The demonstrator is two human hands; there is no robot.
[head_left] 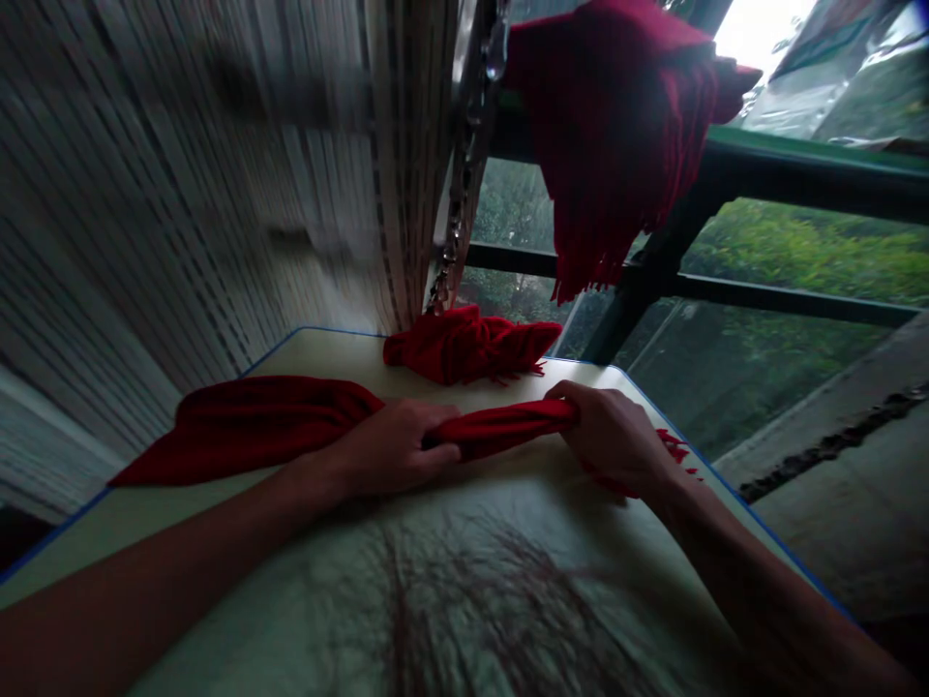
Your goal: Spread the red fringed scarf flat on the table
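Note:
A long red fringed cloth (247,421) lies stretched across a pale table (471,581). My left hand (388,450) is closed around its bunched middle. My right hand (616,436) is closed on the same cloth a little further right, with fringe sticking out past the wrist. The stretch between the two hands is gathered into a narrow roll. The cloth's left part lies flat and wide toward the table's left edge.
A second crumpled red cloth (471,344) sits at the table's far edge. A third red fringed cloth (616,126) hangs over a dark rail (798,179) above. Slatted blinds (181,194) stand at left, a window with greenery at right. The table has a blue rim.

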